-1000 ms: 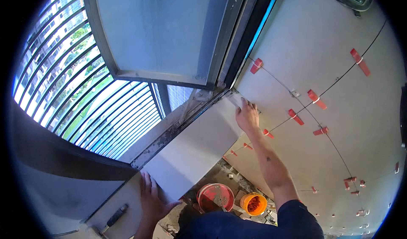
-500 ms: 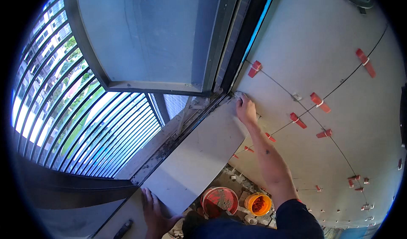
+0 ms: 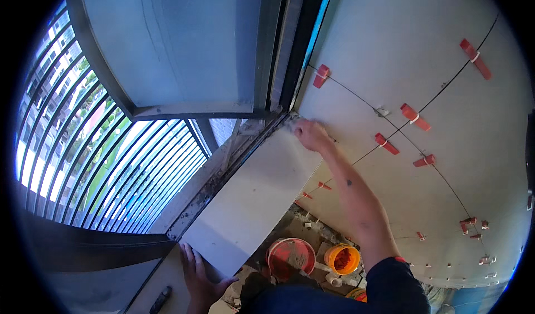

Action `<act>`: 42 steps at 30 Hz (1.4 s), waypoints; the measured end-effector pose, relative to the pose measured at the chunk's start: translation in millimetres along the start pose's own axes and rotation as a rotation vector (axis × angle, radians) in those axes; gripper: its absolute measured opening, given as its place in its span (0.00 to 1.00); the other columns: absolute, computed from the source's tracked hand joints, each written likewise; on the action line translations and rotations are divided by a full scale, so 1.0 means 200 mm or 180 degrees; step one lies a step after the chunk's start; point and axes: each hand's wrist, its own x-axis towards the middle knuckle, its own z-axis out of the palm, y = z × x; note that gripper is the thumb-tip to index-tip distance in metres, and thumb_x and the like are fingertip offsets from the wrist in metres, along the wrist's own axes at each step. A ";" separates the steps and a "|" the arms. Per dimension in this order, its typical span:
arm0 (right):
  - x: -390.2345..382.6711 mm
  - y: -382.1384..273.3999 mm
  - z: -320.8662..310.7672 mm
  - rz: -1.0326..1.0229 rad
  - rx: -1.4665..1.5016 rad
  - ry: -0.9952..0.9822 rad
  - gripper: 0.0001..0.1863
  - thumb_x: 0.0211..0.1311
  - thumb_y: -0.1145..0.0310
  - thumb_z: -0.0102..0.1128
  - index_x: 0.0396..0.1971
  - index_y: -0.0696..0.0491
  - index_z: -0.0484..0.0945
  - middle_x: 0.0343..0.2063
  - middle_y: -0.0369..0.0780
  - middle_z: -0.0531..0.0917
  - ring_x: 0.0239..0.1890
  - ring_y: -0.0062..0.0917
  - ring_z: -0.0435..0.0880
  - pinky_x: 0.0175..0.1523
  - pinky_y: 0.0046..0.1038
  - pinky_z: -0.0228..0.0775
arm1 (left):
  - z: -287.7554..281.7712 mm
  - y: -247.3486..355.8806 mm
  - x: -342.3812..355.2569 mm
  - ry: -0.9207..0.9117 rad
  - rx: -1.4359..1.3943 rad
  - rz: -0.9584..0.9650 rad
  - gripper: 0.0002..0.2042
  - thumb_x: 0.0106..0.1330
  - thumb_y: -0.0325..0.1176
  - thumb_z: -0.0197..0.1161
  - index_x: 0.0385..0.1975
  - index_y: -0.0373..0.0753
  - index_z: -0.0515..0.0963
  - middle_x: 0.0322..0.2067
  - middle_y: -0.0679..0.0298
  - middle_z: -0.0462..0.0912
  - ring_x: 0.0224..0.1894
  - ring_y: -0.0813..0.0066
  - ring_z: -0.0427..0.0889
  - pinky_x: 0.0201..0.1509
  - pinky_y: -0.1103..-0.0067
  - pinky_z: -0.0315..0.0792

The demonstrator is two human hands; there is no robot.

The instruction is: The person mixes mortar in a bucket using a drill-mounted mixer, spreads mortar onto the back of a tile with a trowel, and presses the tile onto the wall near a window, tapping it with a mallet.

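A long pale tile (image 3: pixel 253 194) lies along the sill beneath the window opening. At its near left end my left hand (image 3: pixel 199 275) rests with fingers spread across the joint with the neighbouring tile (image 3: pixel 167 280). My right hand (image 3: pixel 314 136) is at the tile's far end, close to the wall corner, its fingers curled. A greyish blur shows by those fingertips; what they grip is hidden. A dark-handled tool (image 3: pixel 160 300) lies on the neighbouring tile, left of my left hand.
A red bucket (image 3: pixel 270 255) and an orange bucket (image 3: pixel 326 261) stand below amid rubble. Red wedges (image 3: pixel 387 143) sit in the joints of the tiled wall (image 3: pixel 446 108) on the right. A framed window pane (image 3: pixel 178 46) and a barred railing (image 3: pixel 122 169) are on the left.
The view has shifted slightly, moving the scene left. My right hand has turned at the wrist, staying at the tile's far end. My left hand keeps its place at the near end.
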 end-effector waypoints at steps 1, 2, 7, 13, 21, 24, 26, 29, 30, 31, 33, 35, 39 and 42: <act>-0.04 -0.01 0.00 -0.0291 0.0149 -0.0268 0.11 0.56 0.67 0.50 0.35 0.50 0.80 0.32 0.50 0.82 0.36 0.45 0.82 0.42 0.42 0.73 | 0.00 0.00 0.00 -0.0058 0.0007 -0.0052 0.59 0.38 0.65 0.71 0.60 0.23 0.54 0.63 0.32 0.51 0.67 0.31 0.47 0.68 0.49 0.50; -0.07 -0.02 0.00 -0.0419 0.0224 -0.0169 0.11 0.56 0.67 0.50 0.35 0.50 0.80 0.32 0.50 0.82 0.36 0.45 0.82 0.42 0.42 0.73 | -0.01 0.00 0.00 0.0019 -0.0013 -0.0026 0.59 0.38 0.65 0.71 0.60 0.23 0.54 0.63 0.32 0.51 0.67 0.31 0.47 0.68 0.49 0.50; -0.07 -0.07 0.00 0.0303 0.0116 0.0792 0.12 0.58 0.66 0.50 0.36 0.53 0.80 0.35 0.51 0.81 0.39 0.46 0.80 0.44 0.43 0.72 | -0.01 -0.01 0.00 -0.0214 -0.0071 -0.0173 0.58 0.38 0.65 0.71 0.60 0.23 0.54 0.64 0.32 0.50 0.68 0.32 0.46 0.68 0.50 0.48; 0.08 -0.09 0.01 0.0882 -0.0065 0.0296 0.14 0.60 0.61 0.48 0.38 0.51 0.81 0.37 0.51 0.82 0.38 0.48 0.81 0.44 0.43 0.74 | 0.01 -0.02 -0.02 -0.0019 -0.0096 0.0013 0.59 0.37 0.64 0.72 0.61 0.23 0.54 0.63 0.32 0.51 0.68 0.32 0.46 0.68 0.50 0.48; -0.26 -0.29 0.06 -0.1047 -0.0005 0.0512 0.17 0.59 0.61 0.52 0.46 0.51 0.78 0.45 0.48 0.78 0.48 0.43 0.77 0.53 0.40 0.71 | -0.01 0.01 -0.01 -0.0075 0.0025 -0.0103 0.60 0.38 0.67 0.69 0.62 0.22 0.52 0.64 0.32 0.50 0.68 0.34 0.46 0.69 0.51 0.49; -0.17 -0.22 0.02 0.0235 -0.0284 0.0283 0.20 0.62 0.59 0.48 0.46 0.56 0.76 0.55 0.51 0.71 0.56 0.44 0.71 0.62 0.40 0.63 | 0.00 0.01 -0.04 -0.0100 0.0136 -0.0113 0.61 0.38 0.67 0.69 0.62 0.21 0.52 0.64 0.31 0.49 0.68 0.34 0.46 0.69 0.53 0.49; -0.11 -0.19 0.01 0.0296 -0.1007 0.0153 0.23 0.65 0.55 0.45 0.50 0.57 0.74 0.55 0.51 0.71 0.58 0.45 0.70 0.65 0.40 0.59 | 0.02 -0.01 -0.05 -0.0067 0.0257 -0.0033 0.61 0.38 0.67 0.69 0.62 0.21 0.51 0.64 0.31 0.49 0.68 0.35 0.46 0.69 0.54 0.49; -0.29 -0.40 0.09 -0.0302 -0.0540 0.0213 0.25 0.68 0.52 0.40 0.53 0.54 0.73 0.59 0.47 0.70 0.60 0.44 0.69 0.64 0.41 0.60 | 0.04 -0.01 -0.06 0.0225 0.0223 0.0115 0.61 0.36 0.65 0.72 0.61 0.19 0.53 0.63 0.31 0.50 0.68 0.36 0.48 0.70 0.56 0.50; -0.42 -0.48 0.07 -0.0460 0.0151 -0.0509 0.23 0.68 0.53 0.42 0.54 0.53 0.73 0.57 0.46 0.72 0.57 0.43 0.72 0.62 0.40 0.63 | 0.04 -0.01 -0.06 0.0169 0.0152 0.0057 0.60 0.35 0.64 0.72 0.60 0.19 0.55 0.63 0.31 0.52 0.68 0.37 0.49 0.70 0.56 0.50; -0.58 -0.57 0.06 -0.0715 0.0857 -0.1326 0.22 0.68 0.54 0.45 0.55 0.51 0.72 0.55 0.45 0.74 0.54 0.42 0.75 0.60 0.40 0.66 | 0.03 -0.01 -0.07 0.0093 0.0097 -0.0054 0.60 0.34 0.63 0.73 0.59 0.18 0.56 0.63 0.32 0.53 0.68 0.38 0.50 0.70 0.57 0.51; -0.95 -0.79 0.05 -0.1602 0.1706 -0.1425 0.21 0.66 0.58 0.51 0.57 0.49 0.71 0.51 0.44 0.78 0.49 0.39 0.79 0.56 0.38 0.71 | 0.01 0.02 -0.08 0.0241 0.0319 0.0044 0.58 0.32 0.62 0.74 0.56 0.18 0.59 0.63 0.35 0.56 0.67 0.38 0.53 0.69 0.58 0.52; -1.32 -0.85 0.00 -0.1409 0.2248 -0.1123 0.19 0.63 0.61 0.57 0.53 0.50 0.75 0.48 0.43 0.80 0.48 0.35 0.80 0.53 0.33 0.73 | 0.01 0.06 -0.12 0.0211 0.0386 -0.0287 0.54 0.37 0.57 0.75 0.59 0.22 0.58 0.64 0.39 0.56 0.67 0.43 0.54 0.69 0.58 0.53; -1.96 -0.44 0.06 -0.0253 0.2323 -0.1524 0.14 0.62 0.62 0.56 0.42 0.54 0.80 0.42 0.41 0.83 0.43 0.35 0.82 0.50 0.36 0.73 | 0.12 0.29 -0.34 0.0920 0.0292 -0.0312 0.40 0.51 0.43 0.72 0.61 0.30 0.62 0.63 0.45 0.60 0.66 0.49 0.59 0.68 0.60 0.56; -2.56 0.13 0.22 0.1224 0.1210 -0.2230 0.15 0.57 0.59 0.61 0.37 0.54 0.81 0.35 0.45 0.83 0.40 0.40 0.81 0.48 0.36 0.73 | 0.30 0.47 -0.58 0.1255 -0.0463 -0.0675 0.28 0.56 0.31 0.67 0.57 0.31 0.68 0.61 0.47 0.66 0.64 0.51 0.64 0.65 0.62 0.60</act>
